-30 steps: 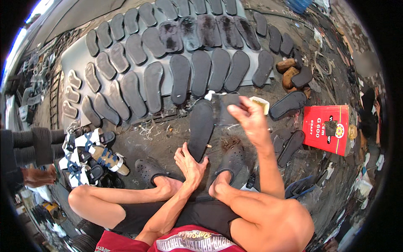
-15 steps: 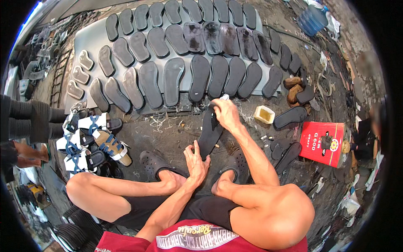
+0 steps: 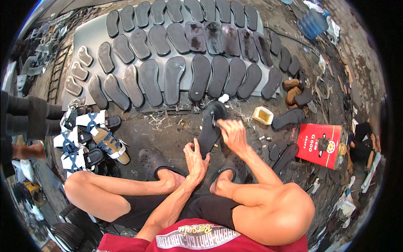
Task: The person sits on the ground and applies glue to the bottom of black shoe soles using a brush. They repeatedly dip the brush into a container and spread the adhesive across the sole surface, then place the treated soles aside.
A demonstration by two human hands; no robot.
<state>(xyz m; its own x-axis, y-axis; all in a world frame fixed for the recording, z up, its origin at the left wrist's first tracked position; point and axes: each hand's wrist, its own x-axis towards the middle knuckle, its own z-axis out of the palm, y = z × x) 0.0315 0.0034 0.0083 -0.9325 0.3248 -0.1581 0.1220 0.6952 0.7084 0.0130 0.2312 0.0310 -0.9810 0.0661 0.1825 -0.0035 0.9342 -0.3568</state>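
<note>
So it's all on dark, scruffy ground (image 3: 172,136): a big grey sheet (image 3: 90,34) with rows of shoe soles (image 3: 174,82) on it, sandals (image 3: 111,145) piled left, then a small tub (image 3: 263,116), red box (image 3: 312,145) and blue water jug (image 3: 312,24) over on the right.

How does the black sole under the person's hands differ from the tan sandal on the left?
The black sole looks strapless; the tan sandal has blue straps. The left hand grips the black sole's near end; the tan sandal lies untouched among other sandals. Both are foot-shaped.
</note>
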